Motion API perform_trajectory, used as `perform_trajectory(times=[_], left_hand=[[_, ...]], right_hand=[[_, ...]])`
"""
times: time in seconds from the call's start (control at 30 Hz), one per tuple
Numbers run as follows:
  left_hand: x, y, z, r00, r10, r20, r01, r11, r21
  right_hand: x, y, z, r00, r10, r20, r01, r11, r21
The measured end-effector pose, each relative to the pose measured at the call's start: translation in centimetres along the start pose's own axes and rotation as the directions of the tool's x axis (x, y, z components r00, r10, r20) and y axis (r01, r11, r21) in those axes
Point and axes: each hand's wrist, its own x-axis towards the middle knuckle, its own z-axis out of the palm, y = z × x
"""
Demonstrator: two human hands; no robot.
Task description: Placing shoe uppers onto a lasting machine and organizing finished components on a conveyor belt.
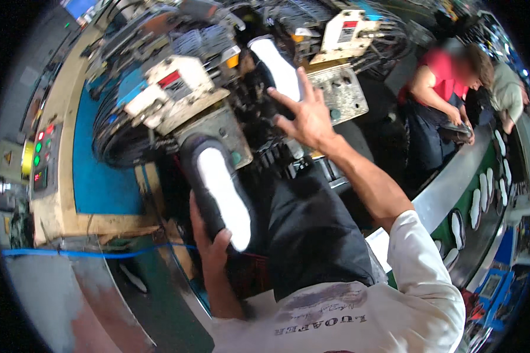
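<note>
My left hand [211, 250] grips the near end of one white-soled dark shoe [222, 191], best kept steady and square to the metal plate [232, 126] at its far end, while beside the second shoe [275, 65] my right hand [310, 116] is spread open, contact unclear.

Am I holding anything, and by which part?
Your left hand holds a dark, white-bottomed shoe by its near end. Your right hand spans the near end of a second shoe; whether it grips cannot be told.

wide fisheye downward from head
</note>
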Motion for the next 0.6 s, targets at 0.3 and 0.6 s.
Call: perform_trajectory(times=[0.3, 0.6], left_hand=[[0.7, -3.4, 0.8, 0.777, 0.601, 0.188, -0.493, 0.394, 0.775], [3.8, -5.7, 3.0, 0.589, 0.679, 0.437, -0.676, 0.117, 0.728]], right_hand=[[-2.1, -1.3, 1.3, 0.975, -0.188, -0.120, 0.181, 0.981, -0.063], [3.0, -0.4, 2.7, 0.978, -0.164, -0.129, 0.150, 0.983, -0.110]])
